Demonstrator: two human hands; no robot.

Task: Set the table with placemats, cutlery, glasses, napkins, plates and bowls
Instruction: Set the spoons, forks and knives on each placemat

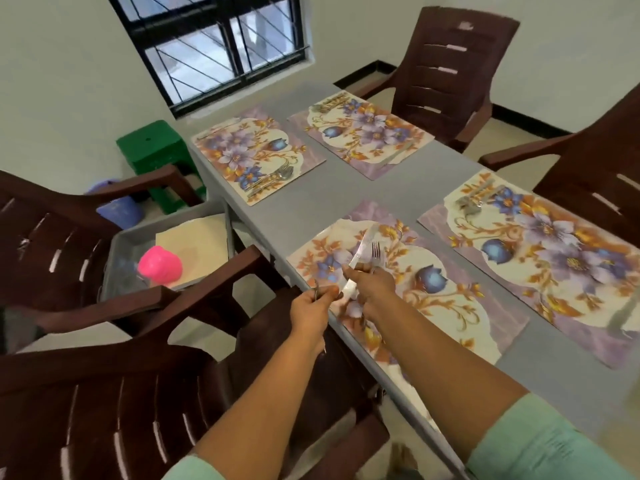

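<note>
Several floral placemats lie on the grey table (398,192). Over the near-left placemat (443,306) my right hand (372,289) grips a knife (362,247) and a fork (375,254), both pointing away from me. My left hand (311,311) is just off the table's edge and pinches the end of a thin metal piece of cutlery; its type is hard to tell. Cutlery lies on the far-left placemat (273,180), the far-right placemat (329,105) and the near-right placemat (474,199).
Brown plastic chairs (446,71) stand around the table. A grey tray (121,247) on the left chair holds a pink cup (161,265), cream napkins (194,240) and glasses. A green stool (156,150) stands below the window.
</note>
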